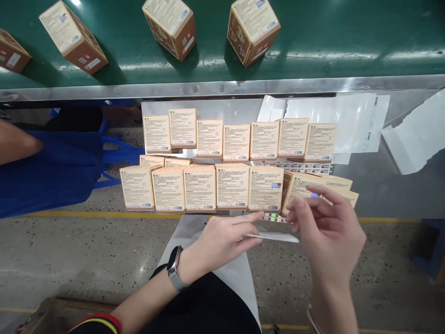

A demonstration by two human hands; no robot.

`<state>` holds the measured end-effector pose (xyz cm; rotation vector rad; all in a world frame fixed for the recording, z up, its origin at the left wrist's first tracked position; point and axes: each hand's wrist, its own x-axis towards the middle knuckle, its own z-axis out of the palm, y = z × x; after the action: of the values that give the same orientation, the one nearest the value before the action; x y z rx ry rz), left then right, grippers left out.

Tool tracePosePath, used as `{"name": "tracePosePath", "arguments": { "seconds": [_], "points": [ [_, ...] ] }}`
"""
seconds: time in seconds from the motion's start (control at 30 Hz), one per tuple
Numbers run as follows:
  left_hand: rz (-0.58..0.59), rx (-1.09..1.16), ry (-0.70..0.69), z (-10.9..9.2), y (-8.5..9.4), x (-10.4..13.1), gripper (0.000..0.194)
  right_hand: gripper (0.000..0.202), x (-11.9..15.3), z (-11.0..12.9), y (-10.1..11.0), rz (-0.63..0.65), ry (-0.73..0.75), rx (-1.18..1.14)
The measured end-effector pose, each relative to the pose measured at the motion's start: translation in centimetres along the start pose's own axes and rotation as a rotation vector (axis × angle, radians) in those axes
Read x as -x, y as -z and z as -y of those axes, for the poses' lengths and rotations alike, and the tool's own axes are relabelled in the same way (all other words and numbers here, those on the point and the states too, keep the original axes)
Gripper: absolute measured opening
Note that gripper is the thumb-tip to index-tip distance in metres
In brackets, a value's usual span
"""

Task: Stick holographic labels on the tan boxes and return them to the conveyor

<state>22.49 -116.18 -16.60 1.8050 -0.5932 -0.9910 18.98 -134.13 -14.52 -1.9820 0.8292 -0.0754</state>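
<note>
My left hand [227, 239], with a watch on its wrist, holds a thin sheet of shiny stickers [274, 237] between its fingers, just below the front row of boxes. My right hand [327, 227] is raised at the right end of that row, fingers bent and apart, with nothing visible in them. Beside its fingertips stands a slightly turned tan box [301, 185] with a shiny sticker on its top. The box to its left [266, 185] bears a similar sticker. Other front boxes, such as the leftmost one [136, 188], show none.
Behind is a second row of boxes [236, 141]. White sheets [358, 116] and torn white backing [413, 134] lie to the right. Several boxes stand on a green conveyor [330, 41] beyond a metal rail [313, 85]. A person in blue [52, 167] is at the left.
</note>
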Motion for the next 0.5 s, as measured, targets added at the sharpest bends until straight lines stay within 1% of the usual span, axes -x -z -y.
{"name": "tracePosePath", "arguments": {
  "seconds": [0.1,0.13,0.17,0.23,0.3,0.37,0.5],
  "points": [
    [-0.059,0.337,0.236,-0.6,0.6,-0.1,0.014,0.015,1.0,0.3,1.8,0.363,0.282,0.165],
    [-0.058,0.437,0.313,-0.7,0.8,-0.1,0.015,0.013,1.3,0.5,2.0,0.442,0.349,0.197],
    [-0.043,0.534,0.371,-0.8,1.0,0.0,0.018,0.012,1.5,0.5,2.1,0.484,0.395,0.216],
    [0.007,0.701,0.431,-0.8,1.4,0.2,0.026,0.013,1.7,0.7,1.8,0.498,0.436,0.231],
    [0.035,0.779,0.452,-0.7,1.7,0.5,0.030,0.018,1.8,0.7,1.3,0.499,0.463,0.235],
    [0.010,0.725,0.455,-0.7,1.9,1.0,0.033,0.019,1.8,0.8,0.8,0.494,0.499,0.238],
    [-0.081,0.493,0.418,-1.0,2.0,1.5,0.037,0.015,2.1,1.0,0.0,0.464,0.593,0.293]
  ]
}}
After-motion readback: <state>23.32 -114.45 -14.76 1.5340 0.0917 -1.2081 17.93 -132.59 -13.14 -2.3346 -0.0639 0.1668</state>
